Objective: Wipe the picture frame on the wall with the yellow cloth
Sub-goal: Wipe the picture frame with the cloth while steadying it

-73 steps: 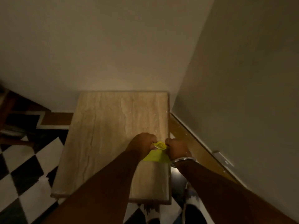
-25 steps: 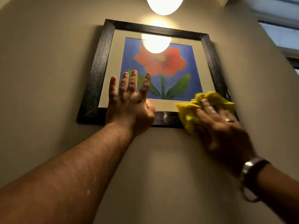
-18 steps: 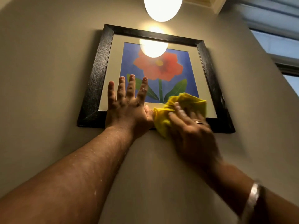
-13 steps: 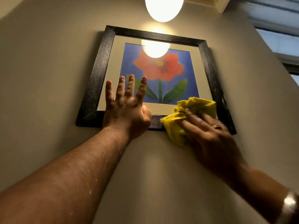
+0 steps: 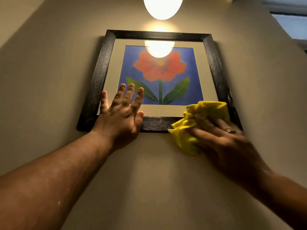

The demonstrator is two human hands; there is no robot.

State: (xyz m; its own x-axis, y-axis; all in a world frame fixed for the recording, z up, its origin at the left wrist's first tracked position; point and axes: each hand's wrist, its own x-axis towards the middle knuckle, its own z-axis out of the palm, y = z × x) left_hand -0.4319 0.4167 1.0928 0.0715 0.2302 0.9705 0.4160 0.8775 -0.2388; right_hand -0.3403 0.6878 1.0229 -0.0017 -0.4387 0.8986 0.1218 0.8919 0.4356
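A black picture frame (image 5: 99,75) hangs on the beige wall, holding a print of a red flower on blue. My left hand (image 5: 121,115) lies flat with fingers spread on the frame's lower left part, over the bottom rail and glass. My right hand (image 5: 221,140) presses a bunched yellow cloth (image 5: 199,118) against the frame's lower right corner. The cloth covers the right end of the bottom rail and spills onto the wall below. A ring shows on my right hand, which is slightly blurred.
A glowing round lamp (image 5: 162,6) hangs above the frame and is mirrored in the glass. A window edge (image 5: 292,22) sits at the upper right. Bare beige wall (image 5: 149,180) surrounds the frame.
My right hand slid the yellow cloth along the bottom rail, left to the middle and then back right to the lower right corner. The left hand stayed pressed on the frame.
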